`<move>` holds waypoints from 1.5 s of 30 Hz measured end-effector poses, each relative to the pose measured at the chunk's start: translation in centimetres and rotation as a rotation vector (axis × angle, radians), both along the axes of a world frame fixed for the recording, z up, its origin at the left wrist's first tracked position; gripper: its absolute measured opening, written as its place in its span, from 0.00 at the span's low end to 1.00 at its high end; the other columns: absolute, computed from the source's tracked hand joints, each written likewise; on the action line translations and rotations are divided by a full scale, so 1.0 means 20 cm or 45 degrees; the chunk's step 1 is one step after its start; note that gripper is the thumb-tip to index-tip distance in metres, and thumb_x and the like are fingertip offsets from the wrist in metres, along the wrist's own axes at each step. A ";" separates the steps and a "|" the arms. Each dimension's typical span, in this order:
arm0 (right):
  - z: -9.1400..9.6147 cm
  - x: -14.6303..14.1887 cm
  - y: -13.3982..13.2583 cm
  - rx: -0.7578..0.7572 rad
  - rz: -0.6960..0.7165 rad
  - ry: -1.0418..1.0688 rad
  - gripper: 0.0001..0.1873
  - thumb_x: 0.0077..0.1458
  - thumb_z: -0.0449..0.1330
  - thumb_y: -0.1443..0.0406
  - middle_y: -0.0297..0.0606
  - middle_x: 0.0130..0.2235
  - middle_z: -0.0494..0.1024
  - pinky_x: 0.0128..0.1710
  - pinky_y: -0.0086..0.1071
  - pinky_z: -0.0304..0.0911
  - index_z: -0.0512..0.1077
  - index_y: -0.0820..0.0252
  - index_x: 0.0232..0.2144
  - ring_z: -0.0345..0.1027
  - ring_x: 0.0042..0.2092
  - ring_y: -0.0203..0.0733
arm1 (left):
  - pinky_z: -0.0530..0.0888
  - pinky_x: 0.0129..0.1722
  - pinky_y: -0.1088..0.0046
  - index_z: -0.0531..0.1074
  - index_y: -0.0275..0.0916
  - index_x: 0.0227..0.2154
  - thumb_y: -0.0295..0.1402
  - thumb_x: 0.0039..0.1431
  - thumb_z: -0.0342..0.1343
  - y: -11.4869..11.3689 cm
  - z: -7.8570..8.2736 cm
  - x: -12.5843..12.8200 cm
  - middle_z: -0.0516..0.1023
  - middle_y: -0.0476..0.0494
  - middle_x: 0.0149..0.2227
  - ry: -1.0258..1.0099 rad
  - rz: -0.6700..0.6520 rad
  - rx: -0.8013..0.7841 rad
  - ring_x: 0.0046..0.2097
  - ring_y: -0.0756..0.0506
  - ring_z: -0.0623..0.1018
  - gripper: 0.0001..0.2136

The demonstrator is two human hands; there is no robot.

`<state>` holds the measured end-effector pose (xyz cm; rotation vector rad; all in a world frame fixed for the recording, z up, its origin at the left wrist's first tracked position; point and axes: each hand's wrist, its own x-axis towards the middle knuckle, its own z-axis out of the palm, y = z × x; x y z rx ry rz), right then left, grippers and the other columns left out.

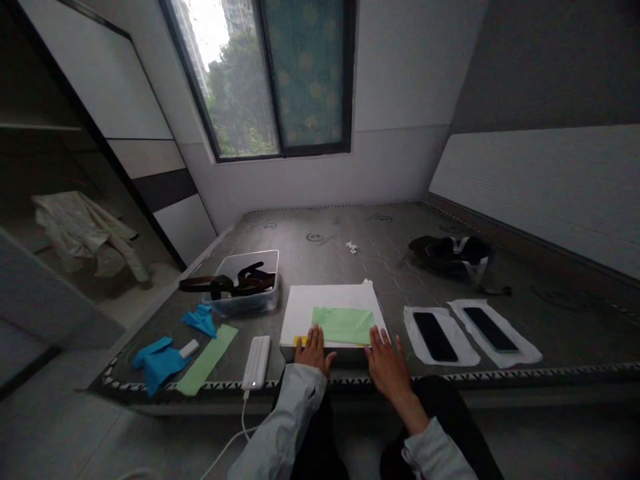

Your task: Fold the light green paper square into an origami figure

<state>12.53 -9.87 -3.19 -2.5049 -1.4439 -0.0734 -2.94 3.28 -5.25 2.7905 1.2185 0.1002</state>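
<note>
A white box (300, 305) lies near the front edge of the mattress, with a light green sheet (343, 324) spread flat on its top. My left hand (314, 352) rests with its fingers stretched out at the sheet's near left corner. At the near right corner, the fingers of my right hand (387, 363) lie extended on the sheet's edge. Both hands have their fingers apart and neither grips anything. Bits of yellow show along the box's near edge, partly covered by my left hand.
On the left are a clear plastic bin (245, 303) with belts, blue crumpled pieces (163, 363), a green strip (207, 360) and a white power bank (257, 361) with a cable. Two phones (435, 337) lie on white cloths at right. A dark cap (450, 252) sits behind them.
</note>
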 end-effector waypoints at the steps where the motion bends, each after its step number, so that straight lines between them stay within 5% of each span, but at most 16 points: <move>1: 0.00 0.00 0.00 0.001 0.001 -0.003 0.28 0.61 0.41 0.59 0.46 0.62 0.56 0.63 0.52 0.29 0.56 0.67 0.60 0.44 0.64 0.50 | 0.54 0.60 0.50 0.51 0.37 0.62 0.44 0.59 0.44 0.02 0.01 -0.02 0.50 0.39 0.65 0.016 0.052 0.008 0.64 0.38 0.54 0.31; 6: -0.04 0.01 0.05 0.076 -0.044 -0.018 0.27 0.61 0.42 0.61 0.46 0.63 0.56 0.62 0.51 0.28 0.57 0.66 0.59 0.44 0.64 0.47 | 0.55 0.60 0.53 0.54 0.33 0.61 0.40 0.56 0.48 0.02 0.04 -0.06 0.52 0.37 0.64 -0.050 0.131 0.077 0.64 0.38 0.55 0.31; 13: -0.03 -0.03 0.08 0.213 0.072 0.051 0.24 0.58 0.50 0.60 0.45 0.61 0.61 0.58 0.47 0.48 0.62 0.57 0.56 0.53 0.61 0.48 | 0.64 0.55 0.60 0.63 0.33 0.56 0.34 0.55 0.49 -0.05 0.03 -0.06 0.65 0.35 0.58 -0.283 0.124 0.097 0.59 0.38 0.64 0.25; 22: 0.01 -0.05 0.06 0.208 0.186 0.231 0.23 0.55 0.53 0.65 0.44 0.60 0.62 0.60 0.41 0.50 0.66 0.59 0.54 0.53 0.62 0.45 | 0.74 0.41 0.71 0.54 0.39 0.59 0.35 0.51 0.56 0.02 0.09 -0.10 0.78 0.46 0.39 -0.788 0.167 -0.325 0.38 0.48 0.77 0.32; 27: -0.02 -0.07 0.07 0.233 0.237 0.279 0.28 0.51 0.53 0.70 0.43 0.60 0.62 0.60 0.40 0.50 0.62 0.59 0.56 0.52 0.62 0.44 | 0.73 0.35 0.74 0.71 0.41 0.46 0.41 0.47 0.61 0.00 0.14 -0.10 0.79 0.48 0.32 -0.462 0.211 -0.388 0.35 0.47 0.77 0.22; 30: 0.00 -0.08 0.06 0.294 0.263 0.270 0.33 0.50 0.54 0.70 0.43 0.61 0.60 0.59 0.40 0.52 0.55 0.58 0.60 0.52 0.62 0.43 | 0.72 0.35 0.75 0.76 0.43 0.35 0.39 0.53 0.55 -0.02 0.18 -0.11 0.79 0.49 0.33 -0.439 0.088 -0.308 0.36 0.48 0.77 0.10; 34: 0.11 -0.10 0.05 0.390 0.291 0.094 0.39 0.51 0.55 0.70 0.42 0.64 0.53 0.56 0.43 0.55 0.46 0.52 0.63 0.53 0.61 0.46 | 0.73 0.40 0.74 0.76 0.48 0.42 0.32 0.56 0.50 -0.06 0.19 -0.15 0.78 0.46 0.39 -0.615 -0.092 -0.073 0.41 0.47 0.76 0.14; 37: 0.19 -0.12 0.03 0.374 0.381 -0.035 0.37 0.51 0.52 0.74 0.37 0.64 0.54 0.55 0.42 0.56 0.51 0.48 0.62 0.56 0.59 0.46 | 0.73 0.38 0.70 0.74 0.52 0.45 0.30 0.56 0.49 -0.11 0.18 -0.15 0.79 0.46 0.38 -0.530 -0.253 0.058 0.39 0.46 0.76 0.17; 40: 0.21 -0.11 0.02 0.400 0.459 0.036 0.32 0.48 0.48 0.78 0.37 0.59 0.63 0.55 0.39 0.57 0.66 0.50 0.53 0.59 0.57 0.43 | 0.72 0.37 0.68 0.74 0.55 0.45 0.32 0.58 0.46 -0.14 0.18 -0.15 0.79 0.46 0.36 -0.439 -0.425 0.114 0.36 0.45 0.76 0.17; 43: 0.20 -0.06 -0.01 0.481 0.477 0.302 0.24 0.47 0.49 0.75 0.40 0.51 0.73 0.51 0.38 0.61 0.76 0.53 0.42 0.65 0.53 0.43 | 0.71 0.40 0.67 0.72 0.54 0.48 0.44 0.59 0.47 -0.14 0.19 -0.17 0.79 0.45 0.38 -0.471 -0.528 0.125 0.38 0.45 0.76 0.16; 45: 0.21 0.00 -0.03 0.559 0.454 0.507 0.21 0.48 0.50 0.71 0.40 0.50 0.73 0.51 0.40 0.62 0.76 0.53 0.41 0.66 0.52 0.45 | 0.69 0.46 0.65 0.69 0.51 0.52 0.55 0.51 0.51 -0.13 0.21 -0.18 0.77 0.43 0.45 -0.545 -0.555 0.147 0.44 0.42 0.74 0.27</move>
